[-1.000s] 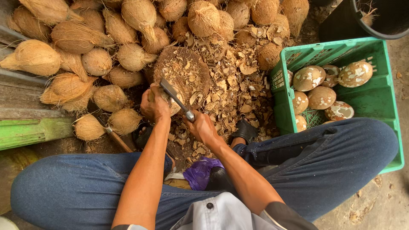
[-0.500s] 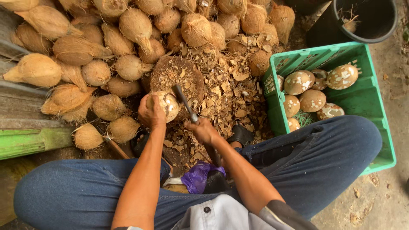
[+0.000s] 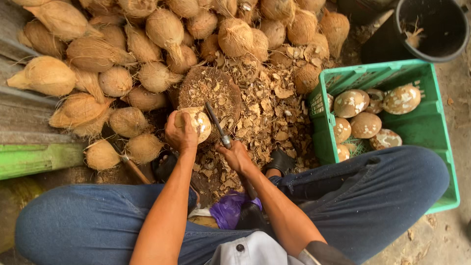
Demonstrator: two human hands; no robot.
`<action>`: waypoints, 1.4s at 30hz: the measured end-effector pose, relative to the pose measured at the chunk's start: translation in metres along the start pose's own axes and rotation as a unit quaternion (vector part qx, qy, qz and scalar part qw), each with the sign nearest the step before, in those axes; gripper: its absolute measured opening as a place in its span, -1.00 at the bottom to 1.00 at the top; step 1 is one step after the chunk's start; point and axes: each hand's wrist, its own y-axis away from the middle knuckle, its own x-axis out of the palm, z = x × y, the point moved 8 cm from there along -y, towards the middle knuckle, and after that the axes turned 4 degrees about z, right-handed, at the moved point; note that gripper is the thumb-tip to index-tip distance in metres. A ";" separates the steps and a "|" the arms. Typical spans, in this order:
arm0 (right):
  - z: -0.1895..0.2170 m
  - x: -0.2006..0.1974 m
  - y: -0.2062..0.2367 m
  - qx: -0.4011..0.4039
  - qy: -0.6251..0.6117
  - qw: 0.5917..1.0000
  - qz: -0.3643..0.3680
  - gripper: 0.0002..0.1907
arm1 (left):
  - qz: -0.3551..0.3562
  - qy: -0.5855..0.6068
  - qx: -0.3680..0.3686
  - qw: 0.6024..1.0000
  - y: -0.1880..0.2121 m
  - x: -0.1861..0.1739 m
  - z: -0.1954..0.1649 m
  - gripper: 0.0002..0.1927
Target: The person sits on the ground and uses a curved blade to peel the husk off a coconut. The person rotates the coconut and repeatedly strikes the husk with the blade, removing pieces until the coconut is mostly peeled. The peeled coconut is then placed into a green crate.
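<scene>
- A coconut (image 3: 197, 122) is clamped in the left hand (image 3: 180, 132) at frame centre, on a stump (image 3: 216, 91).
- A knife (image 3: 218, 125) is gripped by the right hand (image 3: 236, 156), its blade beside the coconut.
- Peeled coconuts are seen in a green crate (image 3: 422, 125), right.

Husked brown coconuts (image 3: 162, 29) pile across the top of the frame. At right, a green crate (image 3: 431, 122) holds peeled ones (image 3: 365, 125); a black bucket (image 3: 434, 29) sits upper right. Possibly a purple bag (image 3: 230, 208) lies bottom centre.

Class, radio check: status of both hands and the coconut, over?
Left hand grips part-peeled coconut on chopping block. Right hand holds knife, blade beside coconut. Husk chips around; nothing blocking.
</scene>
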 end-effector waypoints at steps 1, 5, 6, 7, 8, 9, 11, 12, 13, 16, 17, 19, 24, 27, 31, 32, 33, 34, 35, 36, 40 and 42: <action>0.000 -0.001 0.000 0.018 -0.022 1.000 0.007 -0.65 | -0.013 -0.017 0.005 1.000 -0.002 -0.004 -0.002 -0.53; 0.012 -0.013 0.012 0.026 -0.065 0.998 -0.003 -0.65 | -0.016 -0.019 -0.014 1.000 -0.009 -0.013 0.004 -0.54; 0.020 -0.019 0.014 -0.002 -0.054 0.998 -0.020 -0.67 | -0.010 0.011 -0.022 1.000 -0.013 -0.015 0.007 -0.54; 0.027 -0.023 0.014 -0.031 -0.075 0.996 -0.026 -0.68 | 0.008 0.037 -0.021 0.999 -0.017 -0.012 0.008 -0.54; 0.033 -0.024 0.015 -0.057 -0.097 0.993 -0.028 -0.69 | 0.024 0.057 -0.024 0.998 -0.022 -0.011 0.010 -0.54; 0.038 -0.023 0.015 -0.080 -0.120 0.989 -0.026 -0.70 | 0.040 0.074 -0.030 0.996 -0.024 -0.011 0.014 -0.55; 0.045 -0.023 0.017 -0.134 -0.108 0.983 -0.070 -0.61 | 0.063 0.087 -0.012 0.994 -0.029 -0.011 0.015 -0.55; 0.049 -0.023 0.017 -0.166 -0.100 0.976 -0.096 -0.56 | 0.075 0.098 0.002 0.992 -0.030 -0.009 0.014 -0.56; 0.047 -0.015 0.014 -0.161 -0.134 0.975 -0.073 -0.66 | 0.077 0.080 0.005 0.994 -0.031 -0.009 0.014 -0.57; 0.036 0.005 0.008 -0.102 -0.149 0.983 -0.007 -0.76 | 0.076 0.052 0.000 0.996 -0.032 -0.008 0.019 -0.59; 0.030 0.007 0.007 -0.065 -0.096 0.993 0.005 -0.71 | 0.071 0.065 0.001 0.995 -0.032 -0.009 0.020 -0.59; 0.032 -0.001 0.005 -0.083 -0.046 0.995 -0.026 -0.66 | 0.065 0.090 0.047 0.993 -0.033 -0.009 0.014 -0.59; 0.034 -0.006 0.009 -0.144 -0.139 0.977 -0.079 -0.63 | 0.063 0.037 0.031 0.997 -0.033 -0.010 0.017 -0.52; 0.033 0.008 0.010 -0.151 -0.137 0.978 -0.046 -0.67 | 0.041 0.011 0.015 0.999 -0.029 -0.013 0.017 -0.51; 0.019 0.011 0.005 -0.043 -0.056 0.997 0.006 -0.61 | 0.037 0.058 0.042 0.997 -0.027 -0.014 0.007 -0.57; 0.021 0.006 0.005 -0.056 -0.099 0.994 -0.006 -0.63 | 0.035 0.049 0.031 0.998 -0.027 -0.014 0.009 -0.58; 0.022 0.003 0.005 -0.063 -0.142 0.988 -0.012 -0.65 | 0.031 0.036 0.014 0.999 -0.027 -0.014 0.012 -0.60; 0.028 -0.003 0.005 -0.104 -0.158 0.982 -0.026 -0.64 | 0.030 0.044 0.012 0.999 -0.027 -0.014 0.013 -0.61; 0.034 -0.007 0.005 -0.143 -0.178 0.973 -0.043 -0.63 | 0.031 0.049 0.011 0.998 -0.028 -0.014 0.014 -0.62; 0.037 -0.010 0.006 -0.178 -0.197 0.962 -0.063 -0.63 | 0.037 0.054 0.008 0.998 -0.027 -0.014 0.017 -0.63; 0.021 0.013 -0.006 -0.113 -0.211 0.970 -0.032 -0.65 | 0.036 0.051 0.013 0.998 -0.029 -0.013 0.020 -0.64; -0.005 0.040 -0.011 0.049 -0.173 0.981 0.077 -0.79 | 0.046 0.043 0.022 0.998 -0.032 -0.011 0.017 -0.63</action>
